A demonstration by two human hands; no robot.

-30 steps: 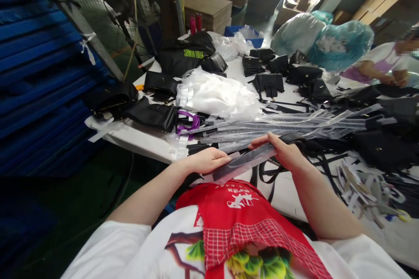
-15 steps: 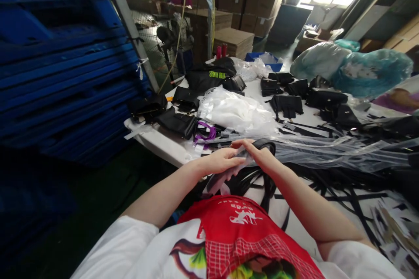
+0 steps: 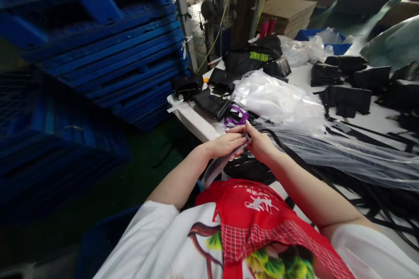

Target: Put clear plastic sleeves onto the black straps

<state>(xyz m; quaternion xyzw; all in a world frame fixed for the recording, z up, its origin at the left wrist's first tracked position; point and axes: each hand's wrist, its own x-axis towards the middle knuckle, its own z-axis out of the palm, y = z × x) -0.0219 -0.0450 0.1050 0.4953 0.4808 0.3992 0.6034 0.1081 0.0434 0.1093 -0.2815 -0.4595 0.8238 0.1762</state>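
My left hand point(image 3: 225, 144) and my right hand point(image 3: 260, 146) meet at the near edge of the white table point(image 3: 193, 118). Both pinch the top of a black strap in a clear plastic sleeve point(image 3: 214, 170), which hangs down toward my red apron point(image 3: 258, 222). A pile of black straps point(image 3: 248, 168) lies just under my right hand. A purple ribbon point(image 3: 236, 115) sits right behind my fingers.
Clear plastic sleeves point(image 3: 343, 152) stretch to the right. A heap of white plastic bags point(image 3: 275, 98) and several black purses point(image 3: 212, 104) cover the table behind. Stacked blue pallets point(image 3: 108, 43) stand at the left, cardboard boxes point(image 3: 288, 11) at the back.
My view has swung left. My hands have come together and drawn the sleeved strap in, so they now pinch its end close together instead of holding it spread apart.
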